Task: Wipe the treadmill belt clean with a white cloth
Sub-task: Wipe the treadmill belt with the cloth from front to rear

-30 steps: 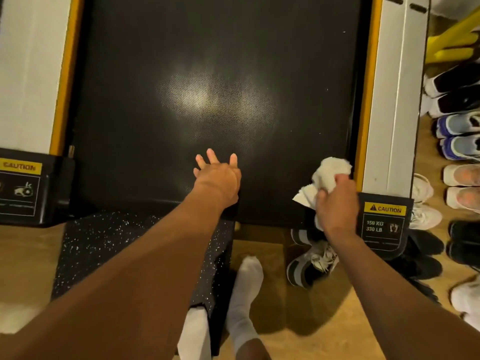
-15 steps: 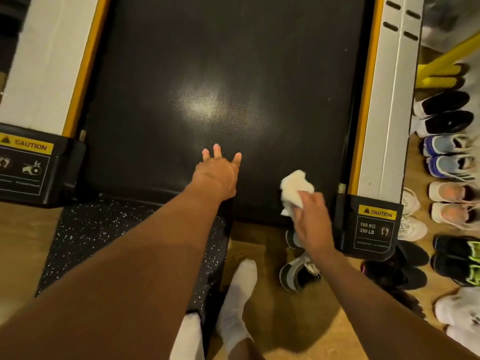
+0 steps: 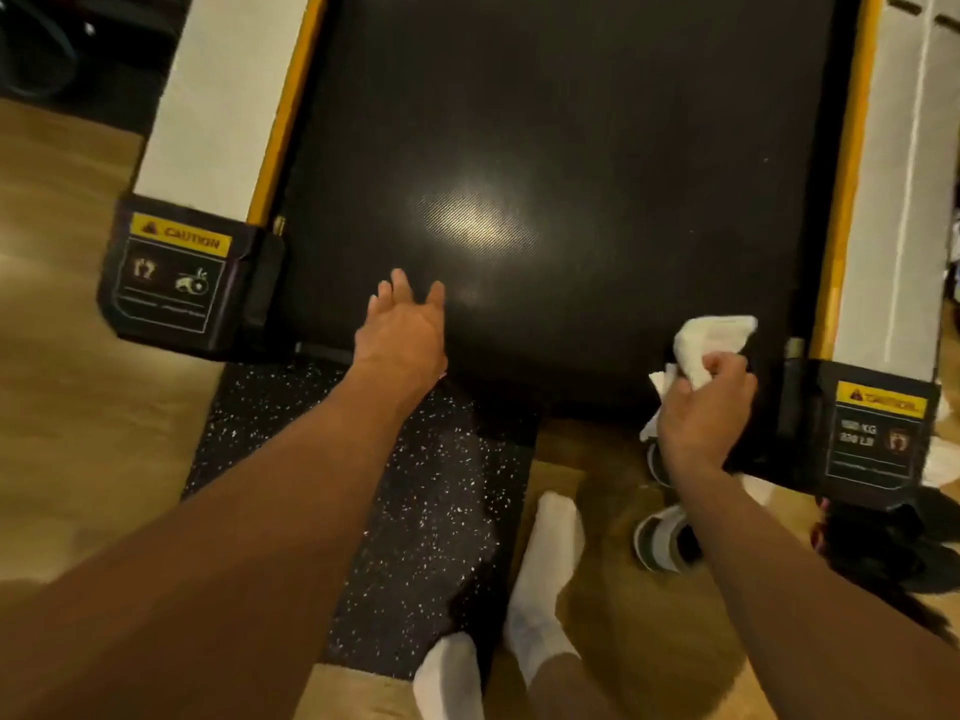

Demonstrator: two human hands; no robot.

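The black treadmill belt (image 3: 561, 122) fills the upper middle of the view, with a bright glare patch near its centre. My right hand (image 3: 701, 413) grips a crumpled white cloth (image 3: 711, 343) and presses it on the belt's near right corner, close to the yellow edge strip. My left hand (image 3: 402, 335) rests flat on the belt's rear edge, left of centre, fingers spread, holding nothing.
White side rails (image 3: 218, 96) with yellow trim flank the belt. Black end caps with caution labels (image 3: 176, 272) (image 3: 878, 433) stick out at both near corners. A speckled black mat (image 3: 395, 485), my white-socked feet (image 3: 545, 579) and loose shoes (image 3: 665, 537) lie on the wooden floor.
My right hand slid the cloth leftward across the belt's rear edge, then back right to the corner. My left hand stayed planted. The view shifted to the left.
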